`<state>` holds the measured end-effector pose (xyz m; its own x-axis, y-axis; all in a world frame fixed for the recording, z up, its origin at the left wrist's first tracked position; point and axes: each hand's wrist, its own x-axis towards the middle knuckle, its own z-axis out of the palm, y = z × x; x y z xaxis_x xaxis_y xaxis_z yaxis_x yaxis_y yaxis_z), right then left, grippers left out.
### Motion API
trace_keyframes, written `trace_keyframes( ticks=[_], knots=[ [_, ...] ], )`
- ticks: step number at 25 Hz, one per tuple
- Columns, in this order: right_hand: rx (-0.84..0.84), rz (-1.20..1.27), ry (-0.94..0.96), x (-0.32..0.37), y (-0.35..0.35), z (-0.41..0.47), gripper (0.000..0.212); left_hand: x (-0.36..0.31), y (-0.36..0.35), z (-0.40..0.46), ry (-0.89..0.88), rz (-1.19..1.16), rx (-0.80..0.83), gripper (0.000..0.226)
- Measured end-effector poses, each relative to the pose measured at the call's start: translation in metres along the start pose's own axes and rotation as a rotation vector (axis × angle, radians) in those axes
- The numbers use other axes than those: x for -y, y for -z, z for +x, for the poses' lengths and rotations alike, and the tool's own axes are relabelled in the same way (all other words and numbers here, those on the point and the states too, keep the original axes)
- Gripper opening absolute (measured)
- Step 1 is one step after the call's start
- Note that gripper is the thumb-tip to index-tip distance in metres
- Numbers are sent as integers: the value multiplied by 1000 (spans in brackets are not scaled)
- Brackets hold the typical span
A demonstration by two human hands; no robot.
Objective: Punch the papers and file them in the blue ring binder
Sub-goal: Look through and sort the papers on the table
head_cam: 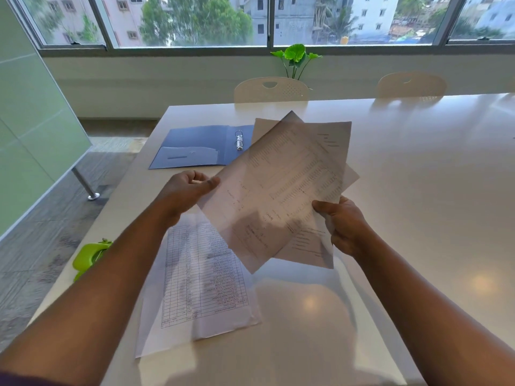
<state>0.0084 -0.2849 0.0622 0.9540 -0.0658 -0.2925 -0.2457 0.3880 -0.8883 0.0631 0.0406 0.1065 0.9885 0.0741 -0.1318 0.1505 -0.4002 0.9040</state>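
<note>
I hold a fanned bunch of printed papers [281, 188] in the air above the white table [418, 176]. My left hand [186, 190] pinches their left edge, and my right hand [345, 224] grips their lower right corner. Under my left forearm another printed sheet [203, 282] with a table of rows lies flat on the table. The blue ring binder [195, 146] lies open at the far left of the table, its metal rings [239, 140] showing, partly hidden behind the held papers. A green hole punch [89, 256] sits at the table's left edge, half covered by my left arm.
Two white chairs [271, 89] [411, 84] stand at the far side of the table. A green plant [296, 59] stands by the window. A frosted glass partition [33, 121] is on the left, and a table leg [83, 185] reaches the floor.
</note>
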Motion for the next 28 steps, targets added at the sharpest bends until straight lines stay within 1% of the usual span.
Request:
trace_keyframes(
  ticks=[3, 6, 8, 10, 12, 13, 15, 17, 20, 22, 25, 28],
  knots=[
    [64, -55, 5, 1, 2, 1, 26, -20, 0, 0, -124, 225, 8, 52],
    [96, -82, 6, 0, 2, -1, 27, -35, -13, 0, -225, 357, -3, 42],
    [108, -72, 13, 0, 0, -3, 29, -40, -21, 0, -256, 392, -9, 39],
    [104, -67, 11, 1, 0, -6, 31, -43, -27, 2, -265, 380, -9, 35],
    [95, -54, -5, 2, 0, -8, 31, -45, -29, 1, -278, 380, -30, 24],
    [91, -36, -10, 2, 1, -9, 30, -44, -29, 1, -271, 368, -40, 20],
    [76, 13, -5, 2, 1, -11, 25, -41, -30, 0, -218, 301, -52, 18],
    [55, 67, 15, 2, 1, -13, 23, -36, -33, -3, -139, 138, -48, 17],
    [76, 119, 29, 2, -2, -14, 26, -27, -44, -7, -42, -103, 12, 14],
    [82, 115, 27, 1, -4, -16, 25, -23, -53, -14, -29, -128, 35, 17],
    [98, 111, 26, 1, -8, -18, 28, -19, -66, -24, -57, -140, 22, 20],
    [119, 77, 35, 3, -8, -18, 31, -17, -72, -30, -95, -192, -32, 18]
  ],
)
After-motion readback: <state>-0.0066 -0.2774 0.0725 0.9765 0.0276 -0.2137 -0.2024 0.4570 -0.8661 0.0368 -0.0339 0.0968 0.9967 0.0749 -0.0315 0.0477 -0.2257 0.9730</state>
